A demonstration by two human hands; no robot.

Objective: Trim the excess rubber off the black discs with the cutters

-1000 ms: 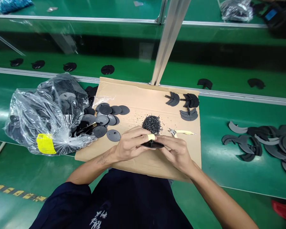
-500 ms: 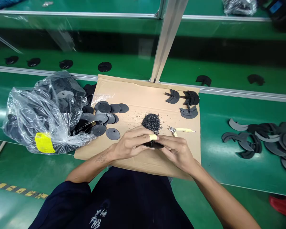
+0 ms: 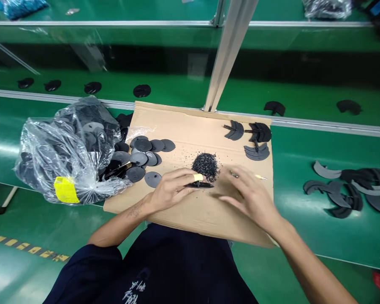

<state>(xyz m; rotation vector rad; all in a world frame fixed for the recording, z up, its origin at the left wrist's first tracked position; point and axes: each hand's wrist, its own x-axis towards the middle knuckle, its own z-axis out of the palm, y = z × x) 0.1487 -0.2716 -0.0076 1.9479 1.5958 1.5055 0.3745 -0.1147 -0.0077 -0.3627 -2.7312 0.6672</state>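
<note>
My left hand (image 3: 172, 188) pinches a flat black plastic disc (image 3: 200, 185) edge-on above the cardboard sheet (image 3: 193, 211); a yellow finger cot covers one fingertip. My right hand (image 3: 251, 196) is off the disc, blurred, its fingers stretched out toward the small cutters with yellow handles (image 3: 247, 175) lying on the cardboard. A pile of black plastic trimmings (image 3: 206, 164) sits just beyond the disc.
Loose black discs (image 3: 147, 154) lie at the cardboard's left by a clear bag of discs (image 3: 66, 152). Cut crescent pieces (image 3: 251, 139) sit at its far right, more crescents (image 3: 351, 190) on the green bench. Discs ride the conveyor (image 3: 142, 90) behind. An aluminium post (image 3: 231, 50) stands ahead.
My right hand let go of the disc and moved right toward the cutters. My left hand keeps the disc, now held alone.
</note>
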